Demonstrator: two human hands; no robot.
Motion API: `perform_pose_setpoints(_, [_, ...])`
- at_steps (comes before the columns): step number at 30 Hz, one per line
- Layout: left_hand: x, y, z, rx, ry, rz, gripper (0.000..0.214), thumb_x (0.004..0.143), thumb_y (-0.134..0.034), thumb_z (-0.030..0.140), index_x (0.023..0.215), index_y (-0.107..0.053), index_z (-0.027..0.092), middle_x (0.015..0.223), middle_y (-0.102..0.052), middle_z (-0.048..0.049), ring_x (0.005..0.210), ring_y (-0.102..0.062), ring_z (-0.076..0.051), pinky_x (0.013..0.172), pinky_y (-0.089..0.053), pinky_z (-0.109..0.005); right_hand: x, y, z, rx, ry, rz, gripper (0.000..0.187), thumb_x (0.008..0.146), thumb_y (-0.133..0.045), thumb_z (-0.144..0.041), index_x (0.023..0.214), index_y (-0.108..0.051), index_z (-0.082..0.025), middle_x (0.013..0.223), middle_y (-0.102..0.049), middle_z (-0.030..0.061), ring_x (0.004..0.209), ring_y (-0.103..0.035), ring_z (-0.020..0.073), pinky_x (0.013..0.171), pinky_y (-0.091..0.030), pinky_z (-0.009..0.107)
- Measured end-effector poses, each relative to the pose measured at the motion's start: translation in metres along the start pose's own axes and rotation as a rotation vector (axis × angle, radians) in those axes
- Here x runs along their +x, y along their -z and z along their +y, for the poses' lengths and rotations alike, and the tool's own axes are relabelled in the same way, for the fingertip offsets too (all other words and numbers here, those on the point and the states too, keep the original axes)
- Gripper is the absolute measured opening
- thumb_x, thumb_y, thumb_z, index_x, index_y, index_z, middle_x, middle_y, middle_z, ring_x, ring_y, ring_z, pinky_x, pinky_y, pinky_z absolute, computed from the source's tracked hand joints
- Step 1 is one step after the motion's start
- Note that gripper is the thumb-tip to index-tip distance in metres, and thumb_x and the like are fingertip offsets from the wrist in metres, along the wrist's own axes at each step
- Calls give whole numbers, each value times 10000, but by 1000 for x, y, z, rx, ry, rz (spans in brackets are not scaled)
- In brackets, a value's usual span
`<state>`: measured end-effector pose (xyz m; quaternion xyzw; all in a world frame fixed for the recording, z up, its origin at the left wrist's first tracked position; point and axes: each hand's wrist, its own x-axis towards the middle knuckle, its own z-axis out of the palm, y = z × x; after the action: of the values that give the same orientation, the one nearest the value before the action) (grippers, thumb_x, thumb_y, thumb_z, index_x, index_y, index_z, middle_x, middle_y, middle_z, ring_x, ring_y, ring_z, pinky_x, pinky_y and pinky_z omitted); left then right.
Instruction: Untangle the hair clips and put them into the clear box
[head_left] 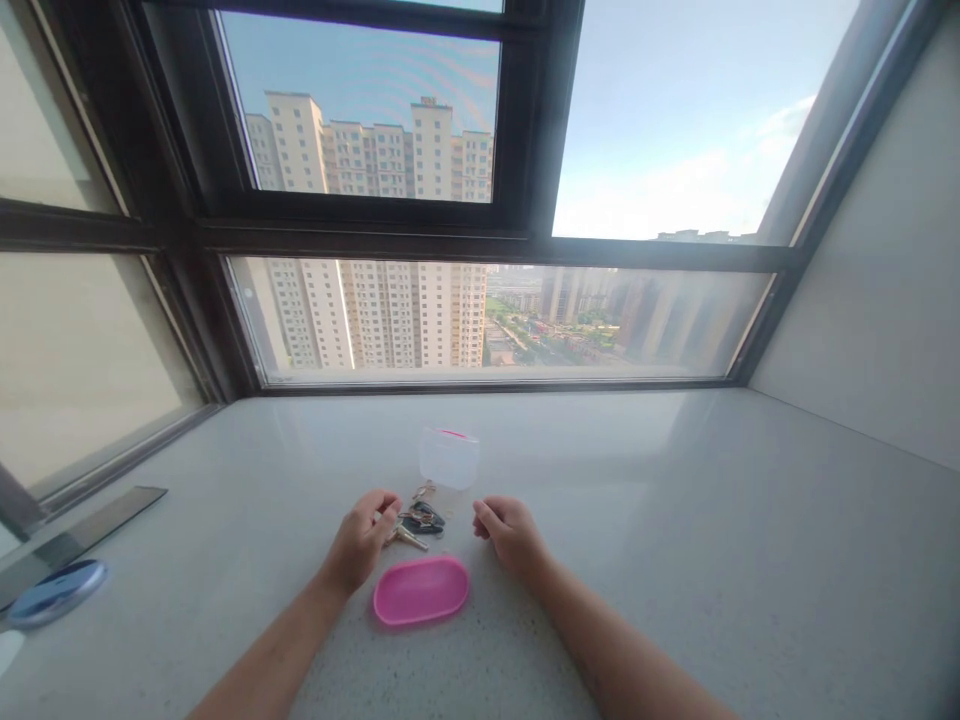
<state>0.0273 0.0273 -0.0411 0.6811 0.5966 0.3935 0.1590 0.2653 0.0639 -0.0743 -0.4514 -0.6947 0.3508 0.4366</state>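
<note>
My left hand (361, 540) is closed, thumb against curled fingers, right beside a bunch of keys (409, 539) with black fobs (426, 517). Its thumb tip meets the edge of the keys; what lies between the fingers is hidden. On the other side of the keys my right hand (511, 530) rests closed in a loose fist, apart from them. Any small thing inside it is out of sight. A pink oval tray (421, 592) sits in front of the keys, between my forearms. Just behind the keys stands a translucent white container (448, 458) with a pink-red mark at its top.
These things are on a pale speckled window sill (675, 560). To the far left lie a blue round object (58, 593) and a flat grey strip (105, 525). A dark window frame (495, 390) bounds the back, with a white wall (870, 300) at right.
</note>
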Motion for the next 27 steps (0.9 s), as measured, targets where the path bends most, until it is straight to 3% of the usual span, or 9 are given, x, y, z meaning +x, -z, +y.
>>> perform_pose_setpoints(3, [0, -1, -2, 30, -12, -22, 337, 890, -384, 407, 876, -638, 185, 826, -699, -45, 758, -658, -219, 681, -509, -310, 3, 4, 1, -53, 13, 99, 288, 834, -501, -359, 650, -604, -163, 545, -588, 11, 519, -538, 143, 516, -404, 235])
perform_pose_setpoints(5, [1, -2, -4, 57, -26, -46, 343, 893, -389, 409, 933, -639, 177, 899, -708, -69, 849, -665, -236, 738, -519, -333, 8, 11, 4, -89, 21, 220, 211, 788, -568, -344, 878, -607, -157, 689, -612, 27, 606, -557, 165, 583, -439, 266])
perform_pose_setpoints(7, [2, -4, -6, 89, -54, -84, 355, 883, -421, 416, 1018, -640, 171, 1023, -703, -93, 979, -644, -246, 837, -504, -349, 15, 18, 9, -112, 30, 334, 480, 751, -613, -339, 1175, -479, -158, 949, -605, 86, 760, -580, 200, 676, -472, 315])
perform_pose_setpoints(10, [4, -9, -10, 151, -99, -153, 440, 861, -476, 439, 1189, -611, 180, 1263, -625, -118, 1192, -543, -266, 1006, -409, -378, 31, 25, 17, -129, 33, 390, 759, 713, -666, -360, 1345, -288, -178, 1149, -525, 150, 929, -574, 255, 752, -491, 392])
perform_pose_setpoints(14, [4, -13, -13, 246, -129, -249, 575, 838, -503, 508, 1360, -485, 268, 1447, -473, -92, 1314, -426, -312, 1048, -342, -464, 57, 17, 23, -125, 78, 278, 999, 605, -784, -340, 1415, -212, -219, 1256, -488, 166, 1078, -550, 306, 872, -470, 472])
perform_pose_setpoints(20, [0, -13, -11, 308, -181, -341, 507, 870, -439, 546, 1352, -459, 391, 1484, -424, -10, 1332, -409, -281, 1028, -335, -457, 87, -8, 19, -91, 126, 136, 1181, 535, -842, -305, 1466, -120, -231, 1331, -458, 166, 1125, -541, 297, 970, -414, 472])
perform_pose_setpoints(23, [0, -13, -11, 305, -186, -346, 484, 872, -436, 545, 1317, -511, 368, 1475, -439, -29, 1316, -429, -283, 1021, -331, -462, 93, -8, 20, -69, 116, 110, 1141, 590, -801, -245, 1477, -84, -218, 1146, -580, 109, 989, -601, 251, 918, -451, 440])
perform_pose_setpoints(27, [-1, -12, -9, 274, -188, -342, 463, 867, -451, 538, 1271, -562, 340, 1447, -479, -59, 1287, -464, -292, 1019, -323, -481, 88, 15, 31, -38, 103, 97, 1129, 606, -775, -211, 1483, -63, -216, 980, -627, 46, 953, -606, 234, 920, -438, 436])
